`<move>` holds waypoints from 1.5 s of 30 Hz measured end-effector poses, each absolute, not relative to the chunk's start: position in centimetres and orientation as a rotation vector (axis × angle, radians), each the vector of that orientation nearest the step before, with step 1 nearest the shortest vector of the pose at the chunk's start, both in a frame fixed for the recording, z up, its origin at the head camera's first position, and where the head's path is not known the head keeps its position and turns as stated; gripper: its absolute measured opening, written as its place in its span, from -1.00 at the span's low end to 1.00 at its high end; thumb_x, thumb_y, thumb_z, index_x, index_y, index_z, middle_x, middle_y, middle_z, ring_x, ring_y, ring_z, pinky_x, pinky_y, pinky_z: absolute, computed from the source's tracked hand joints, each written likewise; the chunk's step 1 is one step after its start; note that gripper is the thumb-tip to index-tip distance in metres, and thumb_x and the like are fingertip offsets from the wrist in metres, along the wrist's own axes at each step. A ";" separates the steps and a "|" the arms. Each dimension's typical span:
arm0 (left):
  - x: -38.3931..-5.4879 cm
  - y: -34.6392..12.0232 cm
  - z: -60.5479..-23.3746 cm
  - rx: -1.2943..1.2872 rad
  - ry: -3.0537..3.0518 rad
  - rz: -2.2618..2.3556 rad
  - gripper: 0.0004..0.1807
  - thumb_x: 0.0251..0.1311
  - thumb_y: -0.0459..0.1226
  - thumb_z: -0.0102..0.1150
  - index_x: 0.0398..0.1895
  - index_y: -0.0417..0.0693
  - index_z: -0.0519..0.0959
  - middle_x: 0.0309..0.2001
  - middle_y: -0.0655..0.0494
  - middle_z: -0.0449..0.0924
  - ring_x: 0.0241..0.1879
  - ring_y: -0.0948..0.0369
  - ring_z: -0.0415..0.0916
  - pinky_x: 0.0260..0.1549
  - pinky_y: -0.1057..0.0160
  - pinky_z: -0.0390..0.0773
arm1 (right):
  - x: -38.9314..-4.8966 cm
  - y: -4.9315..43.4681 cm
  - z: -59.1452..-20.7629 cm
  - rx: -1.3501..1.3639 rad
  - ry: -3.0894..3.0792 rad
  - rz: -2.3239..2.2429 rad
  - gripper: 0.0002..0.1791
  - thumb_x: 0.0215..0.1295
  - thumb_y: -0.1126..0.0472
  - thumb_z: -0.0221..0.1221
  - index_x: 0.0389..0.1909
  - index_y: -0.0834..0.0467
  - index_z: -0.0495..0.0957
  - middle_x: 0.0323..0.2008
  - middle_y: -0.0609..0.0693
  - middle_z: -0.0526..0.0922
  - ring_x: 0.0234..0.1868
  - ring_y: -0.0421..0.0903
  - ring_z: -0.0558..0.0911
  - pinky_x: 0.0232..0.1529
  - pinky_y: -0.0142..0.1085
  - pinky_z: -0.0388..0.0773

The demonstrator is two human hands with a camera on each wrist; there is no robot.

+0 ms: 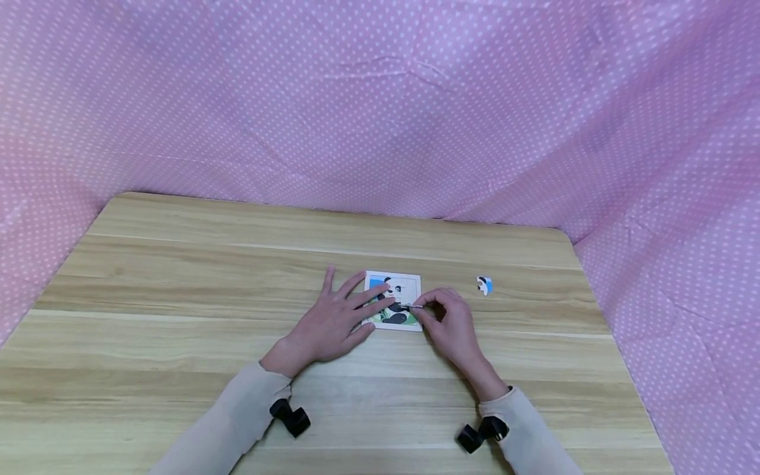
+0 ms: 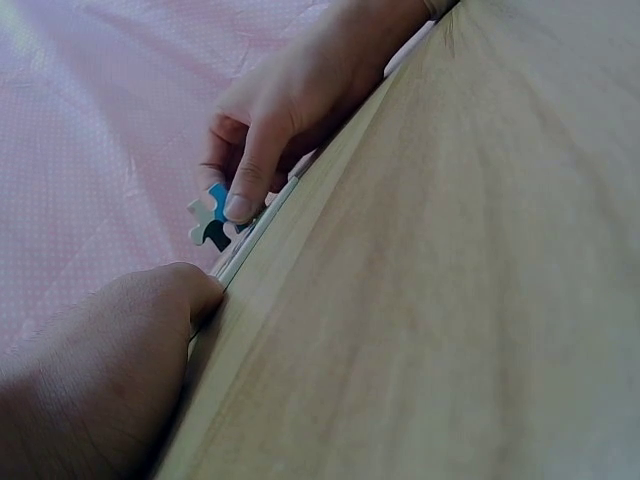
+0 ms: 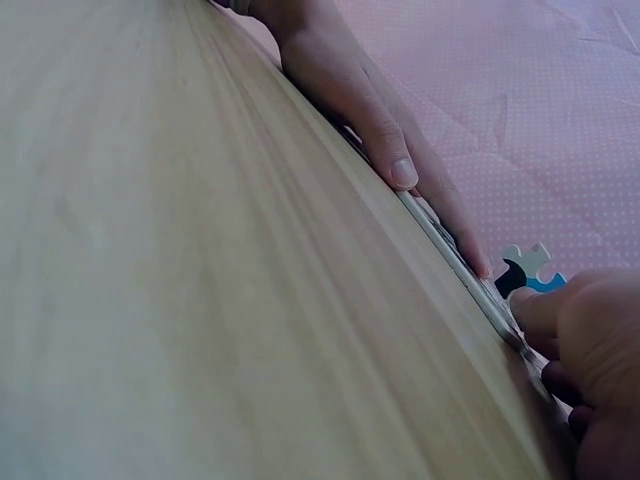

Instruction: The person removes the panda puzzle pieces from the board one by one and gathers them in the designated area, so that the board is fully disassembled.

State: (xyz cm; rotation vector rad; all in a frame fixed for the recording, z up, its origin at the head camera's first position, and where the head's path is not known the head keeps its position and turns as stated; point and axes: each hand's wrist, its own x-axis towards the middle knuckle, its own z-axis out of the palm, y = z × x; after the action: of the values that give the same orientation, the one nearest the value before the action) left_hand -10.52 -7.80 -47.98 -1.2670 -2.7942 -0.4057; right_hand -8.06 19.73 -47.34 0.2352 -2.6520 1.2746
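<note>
A small panda jigsaw puzzle in a white-edged tray [image 1: 394,274] lies on the table, partly covered by spread fingers. My left hand [image 1: 334,322] is flat with its fingers splayed, several of them resting across the tray's left side. Above the tray's right part, my right hand [image 1: 454,330] pinches a jigsaw piece [image 2: 212,222] between thumb and fingers. That piece is white, black and blue, and it stands tilted up on edge in both wrist views. Another loose jigsaw piece [image 1: 485,285], with black, white and blue on it, lies to the right of the tray.
The wooden table [image 1: 208,264] extends on all sides of the tray. A pink cloth with white dots [image 1: 380,119] hangs behind the table and along its sides. Black devices [image 1: 291,417] are strapped at both sleeve cuffs.
</note>
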 end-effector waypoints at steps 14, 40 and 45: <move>-10.6 -7.9 -47.9 -1.272 -2.808 -0.432 -0.36 0.73 0.10 -0.13 0.78 0.35 0.27 0.77 0.25 0.16 0.77 -0.16 -0.04 0.55 -0.66 -0.29 | -8.0 19.8 -47.3 0.197 -2.564 1.463 -0.73 0.33 0.40 0.53 0.00 0.17 0.76 -0.28 -0.02 0.76 -0.27 -0.13 0.63 -0.24 -0.45 0.54; -10.6 -7.8 -47.9 -1.272 -2.827 -0.464 -0.37 0.73 0.09 -0.14 0.77 0.37 0.29 0.78 0.27 0.13 0.77 -0.16 -0.03 0.56 -0.64 -0.32 | -7.7 21.3 -46.2 -0.058 -2.466 1.685 -0.75 0.57 0.39 0.31 0.13 0.14 0.83 -0.14 0.14 0.76 -0.18 -0.02 0.54 -0.21 -0.40 0.43; -10.7 -7.8 -47.9 -1.270 -2.835 -0.472 -0.37 0.73 0.09 -0.15 0.78 0.38 0.27 0.78 0.28 0.12 0.77 -0.16 -0.04 0.57 -0.61 -0.37 | -7.5 22.0 -45.7 -0.168 -2.468 1.697 -0.74 0.56 0.38 0.32 0.15 0.15 0.82 -0.16 0.12 0.75 -0.24 -0.08 0.54 -0.30 -0.42 0.43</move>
State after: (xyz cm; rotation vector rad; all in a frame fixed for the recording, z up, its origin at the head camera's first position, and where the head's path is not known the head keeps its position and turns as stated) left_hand -10.67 -7.76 -47.95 -1.2697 -2.8354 -0.4719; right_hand -7.48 22.00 -45.72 -0.1683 -2.4680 1.6968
